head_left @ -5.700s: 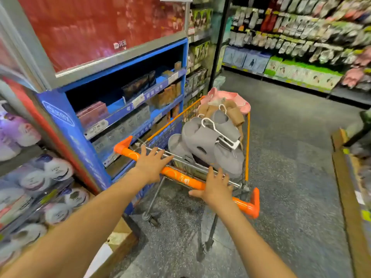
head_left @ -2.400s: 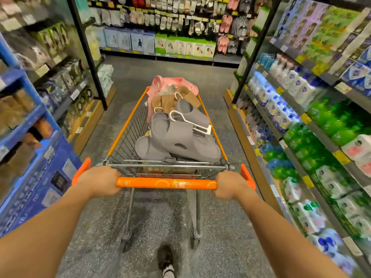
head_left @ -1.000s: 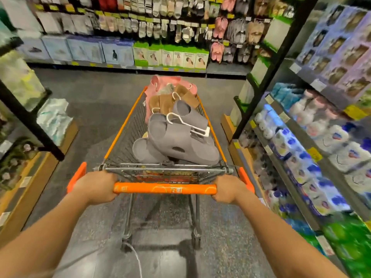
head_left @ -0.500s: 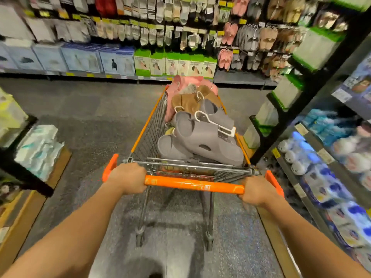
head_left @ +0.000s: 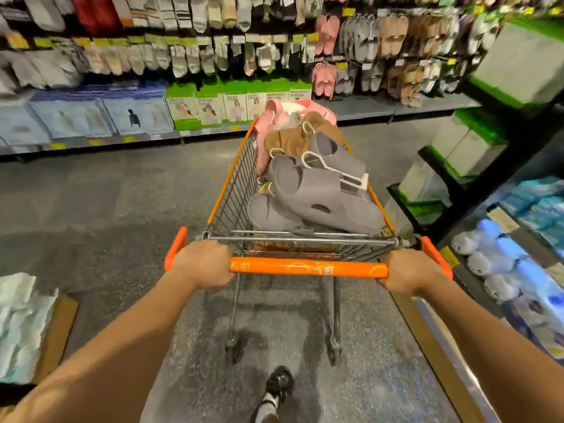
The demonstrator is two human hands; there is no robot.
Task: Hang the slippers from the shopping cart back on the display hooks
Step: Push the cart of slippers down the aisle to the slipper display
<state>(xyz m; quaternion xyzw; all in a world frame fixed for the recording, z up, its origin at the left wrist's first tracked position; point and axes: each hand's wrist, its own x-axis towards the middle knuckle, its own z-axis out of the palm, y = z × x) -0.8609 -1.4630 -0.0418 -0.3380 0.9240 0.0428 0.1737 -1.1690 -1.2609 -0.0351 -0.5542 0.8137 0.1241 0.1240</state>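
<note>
Cart nearer slipper display, fingers round handle.

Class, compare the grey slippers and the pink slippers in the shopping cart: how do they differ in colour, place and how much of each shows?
The grey slippers lie at the near end of the shopping cart, by the handle; the pink slippers lie at the far end. The grey slippers sit on top in full view; the pink slippers are partly hidden behind the brown slippers. Both rest in the cart, unhung.
</note>
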